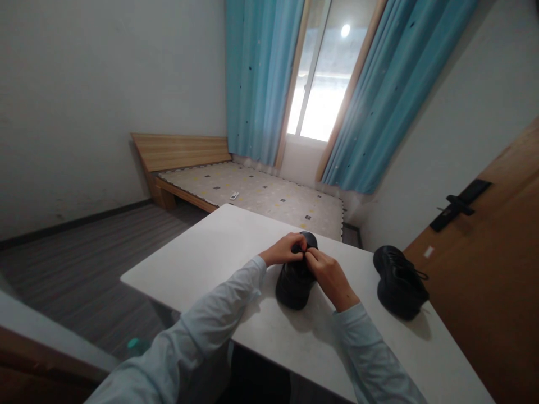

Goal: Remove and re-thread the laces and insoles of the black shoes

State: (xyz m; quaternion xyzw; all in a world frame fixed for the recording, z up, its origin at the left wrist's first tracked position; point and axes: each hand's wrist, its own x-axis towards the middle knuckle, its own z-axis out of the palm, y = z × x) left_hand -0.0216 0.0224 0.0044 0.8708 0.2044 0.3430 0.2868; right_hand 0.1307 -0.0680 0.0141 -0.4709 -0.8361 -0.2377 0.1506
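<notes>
A black lace-up shoe [293, 286] stands on the white table [193, 252], its toe pointing away from me. Over the front of the shoe, my left hand [288, 248] comes in from the left with thumb and fingers closed in a pinch at the laces. My right hand [330, 275] meets it from the right, also pinching at the laces, and the fingertips of both nearly touch. The dark lace between them is mostly hidden by my fingers. To the right, a second black shoe [402, 286] rests on the table with a lace loop sticking out.
Beyond the table is a wooden bed [181, 151] with a patterned mattress [269, 193], on which a small white object [234, 196] lies. A wooden door [475, 269] with a black handle stands close on the right. Blue curtains [265, 78] flank the window.
</notes>
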